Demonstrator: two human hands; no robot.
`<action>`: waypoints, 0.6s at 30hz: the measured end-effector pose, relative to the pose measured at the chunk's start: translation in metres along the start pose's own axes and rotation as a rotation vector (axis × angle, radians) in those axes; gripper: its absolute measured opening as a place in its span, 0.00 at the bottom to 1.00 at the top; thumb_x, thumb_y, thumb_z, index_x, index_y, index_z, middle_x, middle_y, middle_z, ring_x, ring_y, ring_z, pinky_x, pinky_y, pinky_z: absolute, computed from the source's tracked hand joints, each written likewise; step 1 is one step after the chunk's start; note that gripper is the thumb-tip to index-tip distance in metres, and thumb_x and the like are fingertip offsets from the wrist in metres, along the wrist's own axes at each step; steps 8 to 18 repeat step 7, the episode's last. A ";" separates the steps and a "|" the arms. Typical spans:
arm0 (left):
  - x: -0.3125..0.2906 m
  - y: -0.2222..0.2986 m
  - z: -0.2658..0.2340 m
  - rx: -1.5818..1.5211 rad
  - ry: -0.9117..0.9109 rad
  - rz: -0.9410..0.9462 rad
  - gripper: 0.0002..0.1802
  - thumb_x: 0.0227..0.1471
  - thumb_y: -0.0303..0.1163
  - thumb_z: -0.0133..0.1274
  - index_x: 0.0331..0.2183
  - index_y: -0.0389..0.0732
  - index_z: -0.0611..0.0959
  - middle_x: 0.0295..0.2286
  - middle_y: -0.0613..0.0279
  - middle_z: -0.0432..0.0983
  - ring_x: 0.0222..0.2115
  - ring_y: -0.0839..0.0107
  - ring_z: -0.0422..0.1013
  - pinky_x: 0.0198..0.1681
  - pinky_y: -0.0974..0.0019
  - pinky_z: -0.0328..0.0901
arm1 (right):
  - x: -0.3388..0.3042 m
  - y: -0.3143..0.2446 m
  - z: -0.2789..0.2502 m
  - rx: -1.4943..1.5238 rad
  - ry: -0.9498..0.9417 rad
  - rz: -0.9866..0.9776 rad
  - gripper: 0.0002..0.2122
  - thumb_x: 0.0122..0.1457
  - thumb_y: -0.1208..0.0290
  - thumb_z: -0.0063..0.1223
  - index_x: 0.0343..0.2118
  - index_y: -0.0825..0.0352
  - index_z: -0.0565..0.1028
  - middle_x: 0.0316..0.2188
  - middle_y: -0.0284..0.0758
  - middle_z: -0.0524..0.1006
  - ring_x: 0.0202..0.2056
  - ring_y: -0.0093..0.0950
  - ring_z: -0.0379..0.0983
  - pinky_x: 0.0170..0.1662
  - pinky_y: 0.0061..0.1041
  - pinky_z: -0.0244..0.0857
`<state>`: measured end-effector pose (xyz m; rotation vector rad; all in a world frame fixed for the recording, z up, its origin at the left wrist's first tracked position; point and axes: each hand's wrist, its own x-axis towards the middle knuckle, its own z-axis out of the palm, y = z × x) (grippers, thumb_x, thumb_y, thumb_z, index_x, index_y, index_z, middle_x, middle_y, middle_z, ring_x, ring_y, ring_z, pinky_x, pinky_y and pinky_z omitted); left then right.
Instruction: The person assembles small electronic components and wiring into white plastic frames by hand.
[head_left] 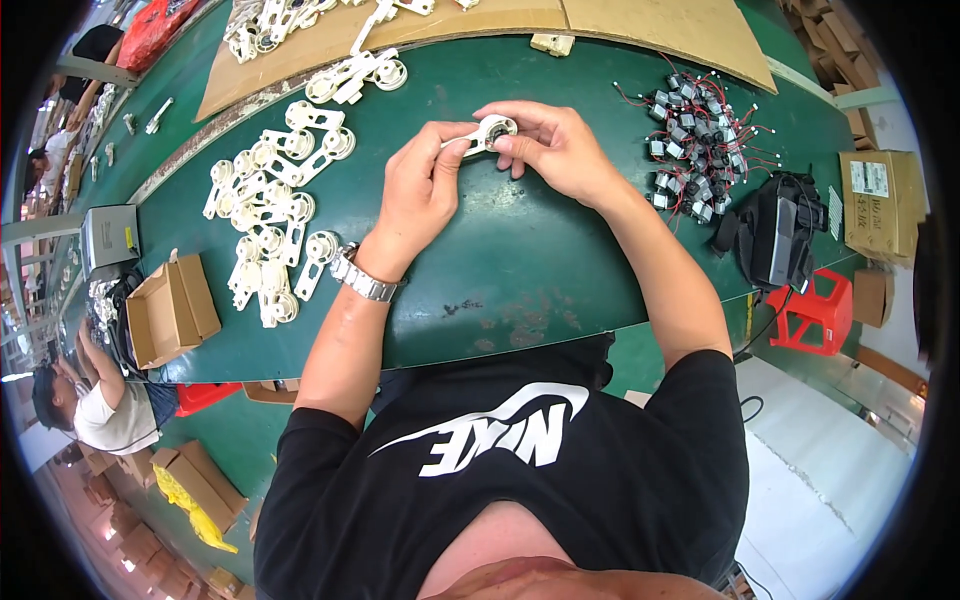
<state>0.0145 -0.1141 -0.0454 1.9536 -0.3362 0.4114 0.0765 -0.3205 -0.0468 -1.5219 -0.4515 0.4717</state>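
Between both hands, above the middle of the green table [520, 260], I hold a white plastic housing [492, 128] with a round end and a narrow arm. My left hand [425, 178] pinches the narrow arm. The fingers of my right hand [555, 150] are closed around the round end, where something dark sits inside the ring. Similar white housings [262, 190] lie in a loose pile to the left. On the right is a heap of small motors [690, 140], silver and black with red and black wires.
More white parts rest on a cardboard sheet [660, 30] along the far side. An open cardboard box [170, 310] stands at left, near a seated person [110, 405]. A black bag-like device [780, 232] sits at right, with a red stool [815, 315] beyond the table edge.
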 end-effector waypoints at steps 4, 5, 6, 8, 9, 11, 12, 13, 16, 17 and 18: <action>-0.001 -0.001 0.004 0.010 -0.014 -0.005 0.10 0.70 0.29 0.51 0.44 0.35 0.84 0.34 0.59 0.83 0.27 0.74 0.72 0.32 0.70 0.67 | 0.000 -0.002 0.003 0.005 0.030 0.081 0.16 0.67 0.77 0.57 0.57 0.69 0.79 0.36 0.33 0.83 0.30 0.19 0.76 0.33 0.22 0.75; -0.001 -0.001 0.004 0.011 -0.014 -0.006 0.10 0.69 0.29 0.51 0.44 0.35 0.84 0.34 0.57 0.84 0.28 0.72 0.74 0.34 0.69 0.68 | 0.000 -0.001 0.003 0.019 0.036 0.099 0.16 0.67 0.77 0.56 0.57 0.69 0.79 0.36 0.33 0.83 0.30 0.19 0.76 0.33 0.22 0.76; -0.001 -0.002 0.004 0.012 -0.017 -0.013 0.10 0.69 0.29 0.51 0.44 0.35 0.84 0.35 0.57 0.84 0.29 0.72 0.75 0.34 0.69 0.68 | 0.000 -0.001 0.003 0.033 0.042 0.118 0.15 0.68 0.77 0.56 0.57 0.69 0.79 0.37 0.33 0.83 0.30 0.19 0.76 0.33 0.22 0.76; -0.001 -0.002 0.003 0.013 -0.020 -0.019 0.10 0.70 0.30 0.51 0.44 0.36 0.84 0.36 0.57 0.84 0.29 0.72 0.75 0.34 0.69 0.68 | 0.000 -0.001 0.003 0.033 0.041 0.118 0.15 0.68 0.77 0.56 0.57 0.69 0.79 0.37 0.33 0.83 0.30 0.19 0.76 0.33 0.22 0.76; -0.001 -0.002 0.003 0.013 -0.020 -0.019 0.10 0.70 0.30 0.51 0.44 0.36 0.84 0.36 0.57 0.84 0.29 0.72 0.75 0.34 0.69 0.68 | 0.000 -0.001 0.003 0.033 0.041 0.118 0.15 0.68 0.77 0.56 0.57 0.69 0.79 0.37 0.33 0.83 0.30 0.19 0.76 0.33 0.22 0.76; -0.001 -0.002 0.003 0.013 -0.020 -0.019 0.10 0.70 0.30 0.51 0.44 0.36 0.84 0.36 0.57 0.84 0.29 0.72 0.75 0.34 0.69 0.68 | 0.000 -0.001 0.003 0.033 0.041 0.118 0.15 0.68 0.77 0.56 0.57 0.69 0.79 0.37 0.33 0.83 0.30 0.19 0.76 0.33 0.22 0.76; -0.001 -0.002 0.003 0.013 -0.020 -0.019 0.10 0.70 0.30 0.51 0.44 0.36 0.84 0.36 0.57 0.84 0.29 0.72 0.75 0.34 0.69 0.68 | 0.000 -0.001 0.003 0.033 0.041 0.118 0.15 0.68 0.77 0.56 0.57 0.69 0.79 0.37 0.33 0.83 0.30 0.19 0.76 0.33 0.22 0.76; -0.001 -0.002 0.003 0.013 -0.020 -0.019 0.10 0.70 0.30 0.51 0.44 0.36 0.84 0.36 0.57 0.84 0.29 0.72 0.75 0.34 0.69 0.68 | 0.000 -0.001 0.003 0.033 0.041 0.118 0.15 0.68 0.77 0.56 0.57 0.69 0.79 0.37 0.33 0.83 0.30 0.19 0.76 0.33 0.22 0.76; -0.001 -0.002 0.003 0.013 -0.020 -0.019 0.10 0.70 0.30 0.51 0.44 0.36 0.84 0.36 0.57 0.84 0.29 0.72 0.75 0.34 0.69 0.68 | 0.000 -0.001 0.003 0.033 0.041 0.118 0.15 0.68 0.77 0.56 0.57 0.69 0.79 0.37 0.33 0.83 0.30 0.19 0.76 0.33 0.22 0.76; -0.001 -0.002 0.003 0.013 -0.020 -0.019 0.10 0.70 0.30 0.51 0.44 0.36 0.84 0.36 0.57 0.84 0.29 0.72 0.75 0.34 0.69 0.68 | 0.000 -0.001 0.003 0.033 0.041 0.118 0.15 0.68 0.77 0.56 0.57 0.69 0.79 0.37 0.33 0.83 0.30 0.19 0.76 0.33 0.22 0.76; -0.001 -0.002 0.003 0.013 -0.020 -0.019 0.10 0.70 0.30 0.51 0.44 0.36 0.84 0.36 0.57 0.84 0.29 0.72 0.75 0.34 0.69 0.68 | 0.000 -0.001 0.003 0.033 0.041 0.118 0.15 0.68 0.77 0.56 0.57 0.69 0.79 0.37 0.33 0.83 0.30 0.19 0.76 0.33 0.22 0.76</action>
